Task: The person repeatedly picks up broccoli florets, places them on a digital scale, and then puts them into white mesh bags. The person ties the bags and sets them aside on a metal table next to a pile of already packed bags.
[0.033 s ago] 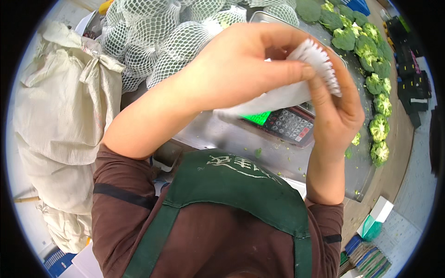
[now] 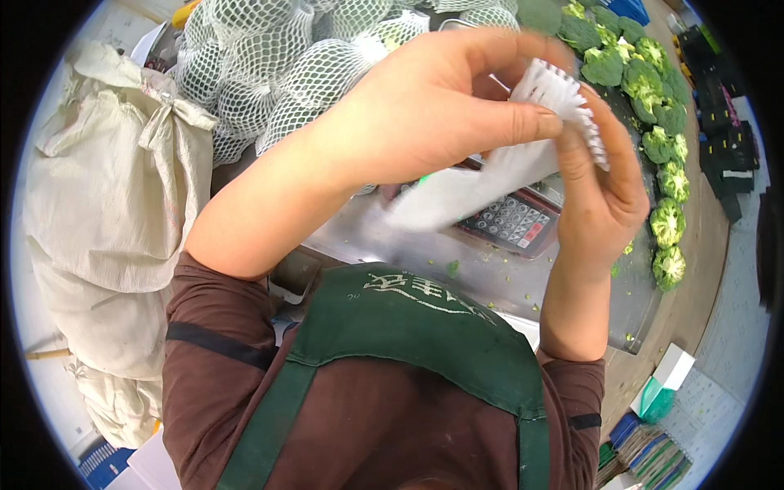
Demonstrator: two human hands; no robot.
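Over the scale, both my hands hold a white foam net sleeve with a ribbed, zigzag edge. My left hand (image 2: 445, 110) pinches the sleeve (image 2: 490, 184) near that edge, thumb on the near side and fingers curled behind. At the sleeve's right, my right hand (image 2: 604, 175) grips the same edge between thumb and fingers. The loose end hangs down to the left, blurred by motion. Below it the scale's keypad (image 2: 510, 224) shows, while most of its display is covered. Some fingertips are hidden behind the sleeve.
Netted broccoli heads (image 2: 265, 61) are piled at the upper left. Bare broccoli heads (image 2: 645, 82) line the right side of the metal table (image 2: 392, 249), which carries green crumbs. A large off-white sack (image 2: 114, 180) stands at the left. Folded items (image 2: 649, 453) lie at the lower right.
The sleeve's loose end has swung lower and covers more of the scale's display. Both hands have shifted slightly, still gripping the ribbed edge.
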